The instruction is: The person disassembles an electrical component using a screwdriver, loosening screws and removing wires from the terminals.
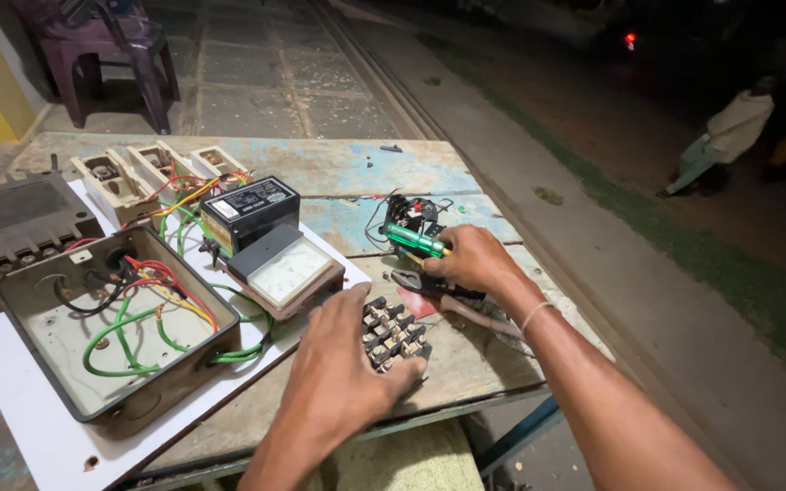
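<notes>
Terminal block (395, 334), a black plastic piece with rows of screw contacts, lies near the front edge of the tabletop (338, 168) and is pinned under the left hand (343, 368). The fingers of that hand are spread flat and press down on the block; the grip is a hold-down, not a full clench. The right hand (477, 262) is closed around a screwdriver (414, 241) with a translucent green handle, held just above the pliers (429, 286), which lie on the wood beside the block.

Progress, as judged from the layout: the disassembly is well advanced. The metal box (111, 332) stands open, with red, green, yellow and black wires (152, 300) hanging loose inside. The white-faced meter (286, 270), the black rectangular unit (249, 211) and the cream ceramic fuse holders (143, 173) lie outside the box, though some wires appear to run to them. The block appears to be apart from the wires.

Materials: the tabletop is worn timber with flaking blue-green paint. A white sheet (20, 409) lies under the box. The box is dull grey metal with rounded corners.
</notes>
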